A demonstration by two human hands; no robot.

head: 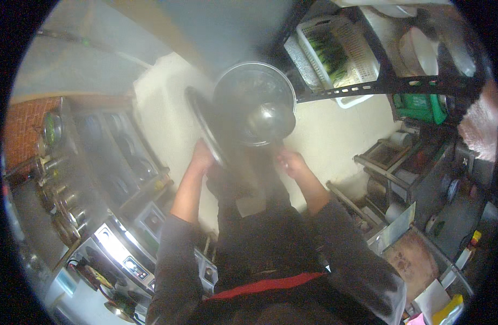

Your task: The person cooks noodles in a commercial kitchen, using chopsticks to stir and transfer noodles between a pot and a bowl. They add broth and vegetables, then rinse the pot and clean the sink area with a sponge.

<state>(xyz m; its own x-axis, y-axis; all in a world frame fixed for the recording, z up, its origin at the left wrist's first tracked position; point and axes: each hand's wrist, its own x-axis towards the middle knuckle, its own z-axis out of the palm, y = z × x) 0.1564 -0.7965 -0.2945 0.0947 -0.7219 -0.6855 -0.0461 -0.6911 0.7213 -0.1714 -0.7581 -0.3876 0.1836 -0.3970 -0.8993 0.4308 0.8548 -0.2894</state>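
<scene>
A large round metal pot (240, 83) stands before me, with steam blurring its inside. My left hand (204, 156) grips the edge of a round metal lid (203, 124), tilted steeply at the pot's left side. My right hand (292, 163) has its fingers curled around what looks like the handle of a ladle or skimmer. Its dark, rounded head (282, 122) is over the near right part of the pot. Steam blurs the handle, and the pot's contents cannot be made out.
A white plastic basket (360, 53) of long green vegetables sits on a black rack (342, 90) at upper right. Shelves of dishes (119, 150) stand left, above a cooking appliance with lit panel (123, 254). A round chopping board (411, 260) lies at lower right.
</scene>
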